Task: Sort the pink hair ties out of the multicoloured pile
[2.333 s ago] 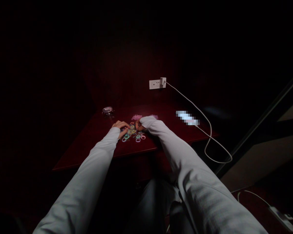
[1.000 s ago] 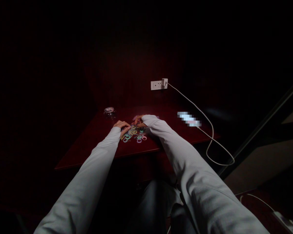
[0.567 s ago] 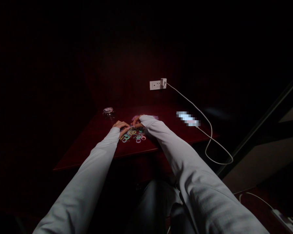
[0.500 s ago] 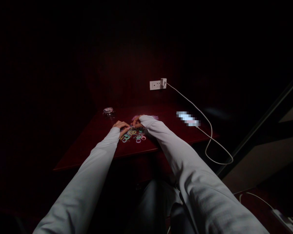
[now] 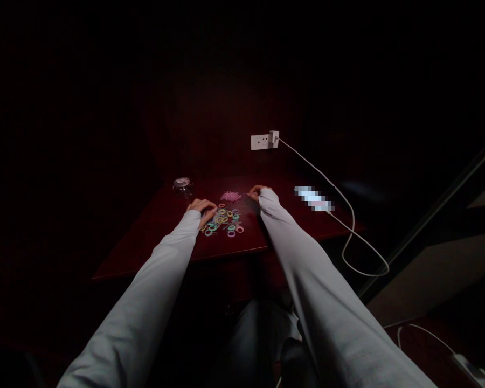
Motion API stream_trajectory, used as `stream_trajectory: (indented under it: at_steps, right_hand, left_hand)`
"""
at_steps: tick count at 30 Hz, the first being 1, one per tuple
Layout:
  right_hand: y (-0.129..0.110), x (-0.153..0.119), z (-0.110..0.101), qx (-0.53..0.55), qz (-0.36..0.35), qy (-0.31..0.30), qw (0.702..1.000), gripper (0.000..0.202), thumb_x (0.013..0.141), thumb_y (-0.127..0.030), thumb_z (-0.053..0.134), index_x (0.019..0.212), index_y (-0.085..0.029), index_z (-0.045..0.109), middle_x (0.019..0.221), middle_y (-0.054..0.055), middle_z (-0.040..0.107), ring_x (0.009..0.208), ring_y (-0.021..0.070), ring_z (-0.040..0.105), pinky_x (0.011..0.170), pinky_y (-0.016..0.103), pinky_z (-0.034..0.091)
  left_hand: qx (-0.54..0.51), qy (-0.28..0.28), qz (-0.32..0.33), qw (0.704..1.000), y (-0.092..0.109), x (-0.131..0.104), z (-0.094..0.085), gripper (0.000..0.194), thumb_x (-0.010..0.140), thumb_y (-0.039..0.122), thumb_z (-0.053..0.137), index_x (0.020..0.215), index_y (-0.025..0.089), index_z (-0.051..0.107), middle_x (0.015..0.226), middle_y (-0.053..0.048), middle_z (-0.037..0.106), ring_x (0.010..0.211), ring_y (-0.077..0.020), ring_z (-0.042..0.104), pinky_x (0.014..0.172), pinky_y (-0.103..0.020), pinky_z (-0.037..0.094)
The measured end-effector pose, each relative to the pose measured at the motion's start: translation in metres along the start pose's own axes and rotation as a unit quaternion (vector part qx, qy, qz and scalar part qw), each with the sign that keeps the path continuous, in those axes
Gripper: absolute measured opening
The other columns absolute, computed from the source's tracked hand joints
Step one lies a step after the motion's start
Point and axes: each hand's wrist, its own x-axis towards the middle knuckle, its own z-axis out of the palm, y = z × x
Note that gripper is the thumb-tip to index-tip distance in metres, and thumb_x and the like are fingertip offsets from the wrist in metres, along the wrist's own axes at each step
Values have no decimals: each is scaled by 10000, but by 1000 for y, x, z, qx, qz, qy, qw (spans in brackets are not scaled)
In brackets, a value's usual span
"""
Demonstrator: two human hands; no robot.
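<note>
A loose heap of coloured hair ties (image 5: 222,220), yellow, green, purple and pink, lies spread on the dark red table (image 5: 153,242). My left hand (image 5: 202,209) rests at the heap's left side, open, its fingers bent over the ties and the thumb apart. Behind the heap sits a small pile of pink-purple bands (image 5: 230,197). To the right of that pile, my right hand (image 5: 258,192) is low over the table beside some darker purple bands (image 5: 244,196). Its fingers are pinched together; what is between them is too small to make out.
A clear lidded jar (image 5: 182,186) stands at the back left. On the right lies a blurred-out phone (image 5: 313,198), its white cable (image 5: 339,196) running to a charger in the wall socket (image 5: 262,141). The cable loops past the table's right edge. A power strip (image 5: 471,369) is at the lower right.
My right hand has moved right and back, from the coloured heap to the purple bands, uncovering the pink-purple pile. My left hand has stayed at the heap's left side.
</note>
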Motion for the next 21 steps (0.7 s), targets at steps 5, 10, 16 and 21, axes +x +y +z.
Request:
stream_trajectory:
  at_steps: [5, 10, 16, 21]
  right_hand:
    - [28, -18, -5, -38, 172, 58, 983, 282, 1024, -325, 609, 1199, -229, 809, 1167, 99, 810, 1059, 235, 712, 832, 290, 495]
    - [17, -21, -1, -52, 166, 50, 983, 297, 1053, -342, 584, 1225, -233, 801, 1203, 103, 810, 1118, 249, 720, 887, 308, 494]
    - [15, -20, 3, -81, 157, 40, 983, 308, 1059, -361, 582, 1254, -228, 781, 1254, 127, 790, 1155, 269, 696, 915, 332, 478]
    - [21, -19, 8, -113, 157, 58, 979, 368, 1070, -372, 578, 1374, -230, 729, 1377, 154, 727, 1307, 304, 613, 1019, 372, 475]
  left_hand:
    - [10, -1, -11, 1000, 0, -1, 1, 236, 1053, 410, 581, 1087, 302, 788, 1142, -36, 811, 1148, -288, 619, 1026, -440, 458]
    - [10, -1, -9, 1000, 0, -2, 1, 220, 1049, 397, 585, 1078, 305, 783, 1141, -31, 810, 1139, -281, 624, 1005, -422, 455]
    - [12, -11, -15, 1000, 4, -3, -1, 223, 1051, 384, 574, 1071, 299, 780, 1145, -32, 808, 1148, -279, 618, 1009, -425, 445]
    - [11, -12, -14, 1000, 6, -4, -1, 242, 1053, 381, 560, 1074, 296, 785, 1152, -36, 807, 1155, -281, 619, 1015, -423, 449]
